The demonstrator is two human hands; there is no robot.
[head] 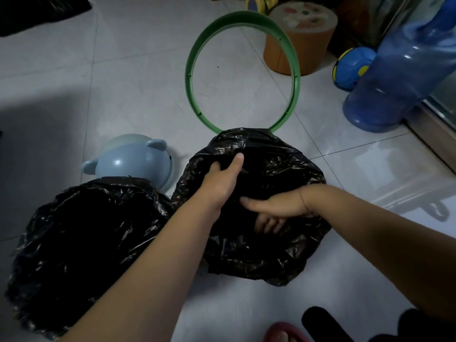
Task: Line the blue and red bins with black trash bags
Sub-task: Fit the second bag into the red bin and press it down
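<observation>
- Tile floor (123, 82); black bag (283, 174) mid-floor, second black bag (86, 230) just left of it.
- Left hand (222, 178) grips its far rim; right hand (276, 211) inside, fingers loose.
- Green ring (237, 17) behind it, touching; blue lid (133, 159) behind-left.

A crinkled, glossy black trash bag (81, 233) bulges wide in the lower left of the frame, on the floor (123, 82). A second black bag (271, 255) stands just beside it at centre, mouth open upward.
</observation>
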